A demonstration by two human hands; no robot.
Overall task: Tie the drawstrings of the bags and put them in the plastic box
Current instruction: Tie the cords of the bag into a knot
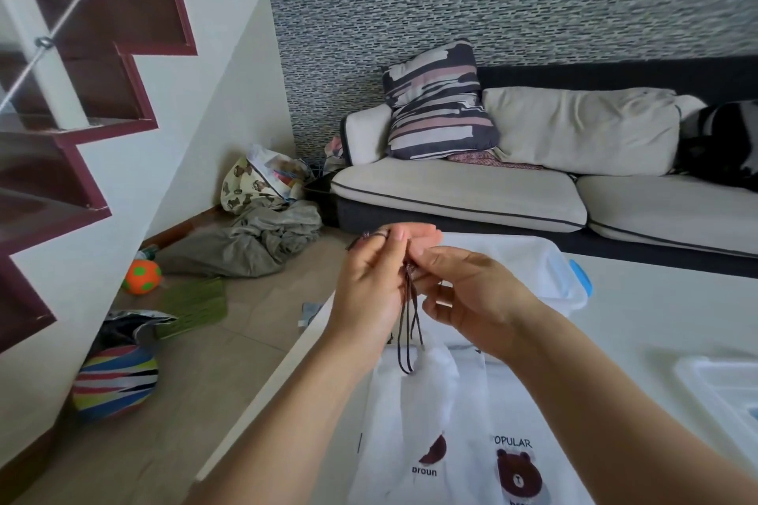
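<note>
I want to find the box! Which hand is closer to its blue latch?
Right. The right hand is just left of the blue latch; the left hand is farther left, beyond it.

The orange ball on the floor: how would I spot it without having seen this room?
Start at the staircase on the left and look down to the floor at its foot. The orange ball lies there beside a crumpled grey cloth. Its green spots set it apart from the larger striped ball nearer the camera.

The bag (463, 430) is lying on the table (640, 324), with the plastic box (545, 262) sitting behind it, seemingly partly hidden by both hands; the sofa (492, 193) is standing beyond.
</note>
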